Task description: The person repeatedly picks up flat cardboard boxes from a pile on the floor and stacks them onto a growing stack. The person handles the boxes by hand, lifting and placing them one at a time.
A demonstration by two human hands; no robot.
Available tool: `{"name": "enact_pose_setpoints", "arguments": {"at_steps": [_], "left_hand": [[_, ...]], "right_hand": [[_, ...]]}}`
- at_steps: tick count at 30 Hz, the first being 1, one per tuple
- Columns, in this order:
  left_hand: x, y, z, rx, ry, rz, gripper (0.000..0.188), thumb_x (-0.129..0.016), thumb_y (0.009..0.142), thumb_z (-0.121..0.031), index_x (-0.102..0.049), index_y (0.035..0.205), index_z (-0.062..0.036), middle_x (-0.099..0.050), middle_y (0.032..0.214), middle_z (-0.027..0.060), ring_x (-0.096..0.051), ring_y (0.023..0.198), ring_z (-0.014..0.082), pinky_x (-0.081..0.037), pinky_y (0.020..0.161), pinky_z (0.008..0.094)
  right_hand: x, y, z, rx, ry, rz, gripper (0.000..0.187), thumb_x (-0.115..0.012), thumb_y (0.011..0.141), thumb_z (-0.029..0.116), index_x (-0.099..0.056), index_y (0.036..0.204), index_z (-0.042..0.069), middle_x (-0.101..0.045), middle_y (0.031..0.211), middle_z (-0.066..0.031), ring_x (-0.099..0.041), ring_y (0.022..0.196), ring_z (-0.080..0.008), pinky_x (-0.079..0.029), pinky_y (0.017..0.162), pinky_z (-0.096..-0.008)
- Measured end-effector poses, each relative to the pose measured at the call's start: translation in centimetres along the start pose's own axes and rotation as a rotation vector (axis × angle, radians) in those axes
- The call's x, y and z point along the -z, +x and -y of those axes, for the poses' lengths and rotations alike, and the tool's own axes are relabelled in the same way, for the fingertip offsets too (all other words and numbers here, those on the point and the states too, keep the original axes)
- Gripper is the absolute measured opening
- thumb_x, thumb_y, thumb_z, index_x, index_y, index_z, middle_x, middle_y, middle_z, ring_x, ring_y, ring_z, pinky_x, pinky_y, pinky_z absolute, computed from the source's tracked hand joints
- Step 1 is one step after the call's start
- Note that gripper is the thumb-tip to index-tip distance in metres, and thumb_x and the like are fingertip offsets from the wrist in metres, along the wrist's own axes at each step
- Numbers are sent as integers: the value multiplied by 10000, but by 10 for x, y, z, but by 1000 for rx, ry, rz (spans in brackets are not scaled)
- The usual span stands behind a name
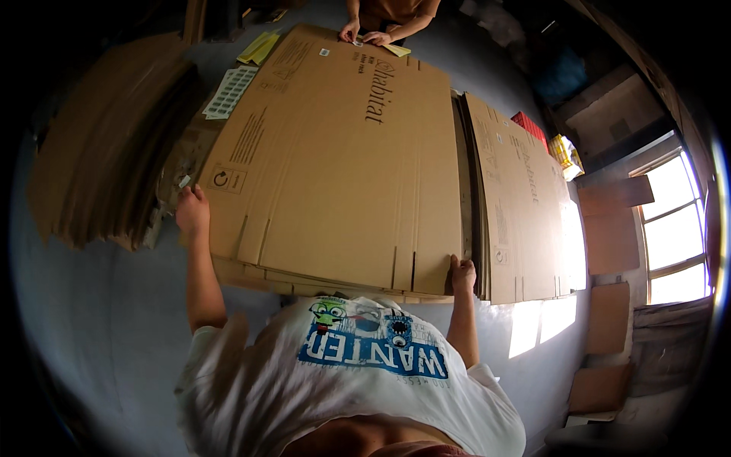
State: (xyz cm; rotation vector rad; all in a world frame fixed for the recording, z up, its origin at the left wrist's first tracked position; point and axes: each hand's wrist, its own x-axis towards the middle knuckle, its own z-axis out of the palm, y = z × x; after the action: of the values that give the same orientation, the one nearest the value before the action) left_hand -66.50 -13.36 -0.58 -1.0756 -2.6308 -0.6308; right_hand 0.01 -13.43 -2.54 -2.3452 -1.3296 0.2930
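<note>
A large flattened cardboard box with dark print lies in front of me on a stack of similar sheets. My left hand is closed at its left edge, fingers curled against the board. Just past those fingertips shows a small white bit; I cannot tell whether it touches them. At the near right corner, my right hand grips the box edge with the thumb on top. Across from me, another person's hands rest at the far edge, beside a small white label on the board.
A second stack of flattened boxes stands close on the right, with red and yellow packs behind it. Bent cardboard sheets lean at the left. A label sheet and yellow papers lie at the far left. A window is at right.
</note>
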Motion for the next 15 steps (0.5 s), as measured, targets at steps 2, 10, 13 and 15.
{"name": "enact_pose_setpoints", "arguments": {"at_steps": [2,10,13,15], "left_hand": [[2,0,0,-8,8,3,317,-420,935,-346,-547,953,-55,-598,948,147,-621,802,341,-522,617,454],[8,-3,-5,3,36,48,337,-420,928,-363,-542,953,-50,-597,941,147,-611,837,351,-512,656,476],[-6,5,-1,4,33,172,355,-408,925,-371,-555,975,-51,-609,968,145,-602,845,367,-493,681,484],[-11,19,6,-58,-26,273,366,-429,918,-373,-566,950,-35,-619,943,151,-596,836,374,-481,684,464]], "right_hand": [[1,-1,2,-18,6,-23,496,-699,761,457,-579,912,0,-636,906,-239,-599,911,-396,-467,791,-435],[4,-7,6,-89,59,-2,536,-700,754,465,-565,993,5,-633,949,-242,-593,950,-395,-465,821,-431],[2,1,-16,-31,170,-53,507,-740,727,408,-597,959,-19,-646,827,-156,-630,808,-272,-491,718,-361],[10,4,-22,-64,457,46,419,-761,722,300,-609,941,-24,-629,787,-105,-603,761,-183,-480,678,-312]]}}
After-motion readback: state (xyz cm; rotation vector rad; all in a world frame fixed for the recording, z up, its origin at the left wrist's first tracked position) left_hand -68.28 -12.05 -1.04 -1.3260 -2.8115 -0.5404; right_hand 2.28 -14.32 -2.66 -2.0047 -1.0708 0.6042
